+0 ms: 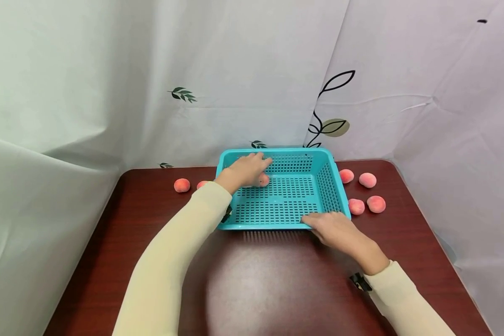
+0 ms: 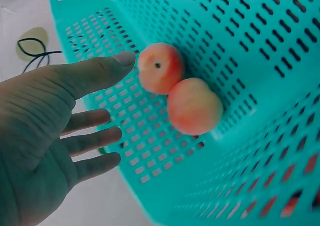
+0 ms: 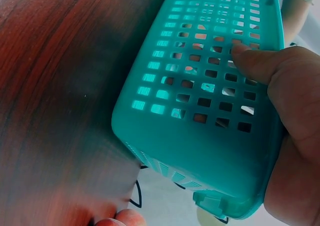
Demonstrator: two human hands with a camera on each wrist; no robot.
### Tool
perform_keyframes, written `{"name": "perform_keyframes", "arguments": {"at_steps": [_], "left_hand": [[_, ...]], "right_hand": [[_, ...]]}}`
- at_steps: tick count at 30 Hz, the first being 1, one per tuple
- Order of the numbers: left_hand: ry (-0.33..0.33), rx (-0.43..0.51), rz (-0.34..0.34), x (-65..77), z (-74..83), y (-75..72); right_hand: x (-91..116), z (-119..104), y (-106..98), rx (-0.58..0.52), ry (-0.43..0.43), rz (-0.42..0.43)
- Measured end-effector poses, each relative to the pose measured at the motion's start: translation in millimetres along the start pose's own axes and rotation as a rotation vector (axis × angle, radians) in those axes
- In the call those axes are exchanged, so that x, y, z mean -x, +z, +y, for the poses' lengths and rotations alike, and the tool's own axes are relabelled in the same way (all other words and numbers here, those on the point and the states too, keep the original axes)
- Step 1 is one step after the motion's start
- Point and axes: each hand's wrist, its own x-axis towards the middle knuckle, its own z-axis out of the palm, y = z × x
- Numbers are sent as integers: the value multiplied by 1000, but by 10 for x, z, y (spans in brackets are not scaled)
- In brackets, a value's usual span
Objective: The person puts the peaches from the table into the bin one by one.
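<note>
A turquoise perforated plastic basket (image 1: 283, 226) sits toward the back of the table. My left hand (image 1: 244, 171) reaches over its left part, fingers extended and holding nothing. Two peaches, an upper one (image 2: 161, 68) and a lower one (image 2: 195, 106), lie touching inside the basket in the left wrist view. The thumb of that hand is beside the upper peach; whether it touches cannot be told. At the basket's near right corner my right hand (image 1: 333, 228) grips the rim, with its thumb (image 3: 252, 63) against the outside wall in the right wrist view.
Several peaches (image 1: 376, 204) lie on the table right of the basket. Left of it are a peach (image 1: 182, 185) and another peach (image 1: 201, 184) partly hidden by the left sleeve. A white printed curtain (image 1: 243, 60) hangs behind the dark red table (image 1: 151, 210).
</note>
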Motion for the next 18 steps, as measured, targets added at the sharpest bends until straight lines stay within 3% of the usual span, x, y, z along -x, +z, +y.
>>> {"name": "perform_keyframes", "arguments": {"at_steps": [10,18], "left_hand": [[13,-6,75,287,-64,-190],[-17,57,170,574,-201,-195]], "right_hand": [[-7,-3,-14,0,0,-4],[-14,-6,-12,-3,-1,-9]]}}
